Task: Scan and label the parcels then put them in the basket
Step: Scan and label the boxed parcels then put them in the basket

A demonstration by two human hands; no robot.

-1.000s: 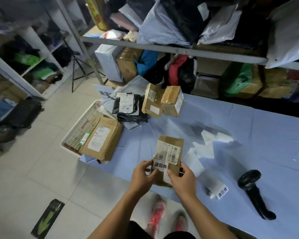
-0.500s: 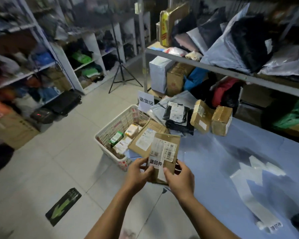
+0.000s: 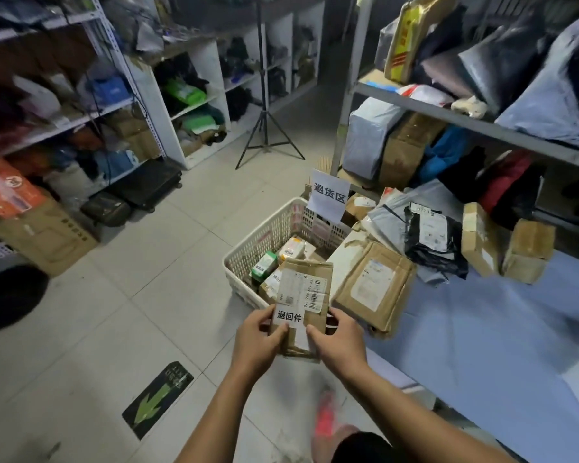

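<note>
The left hand [image 3: 258,332] and the right hand [image 3: 338,339] hold a flat brown paper parcel [image 3: 316,320] between them by its lower end. On each hand the thumb lies on the front face and the fingers curl round behind, so both are closed on the parcel. It is upright and off the surface, out over the tiled floor, and its top edge overlaps the near corner of the basket [image 3: 248,252] in this view. How far it is above the rim I cannot tell.

A printed shipping label [image 3: 303,289] with barcodes covers the parcel's upper front. Below it is a white sticker [image 3: 289,316] with black Chinese characters, and the left thumb touches its lower left corner.

The white lattice basket stands on the floor against the end of the blue-covered surface [image 3: 482,345]. It holds several small boxes, among them a green one [image 3: 264,265] and a pale yellow one [image 3: 291,249]. A white paper sign [image 3: 329,194] stands at its far rim.

On the surface, just beside the basket, a large brown padded envelope [image 3: 375,289] overhangs the corner. Behind it lies a black poly bag [image 3: 432,238] on grey mailers, then two cardboard boxes [image 3: 478,238] [image 3: 528,250] side by side.

A black tripod [image 3: 264,128] stands on the floor further back, and a green arrow marker [image 3: 157,399] is stuck to the tiles near the person.
</note>
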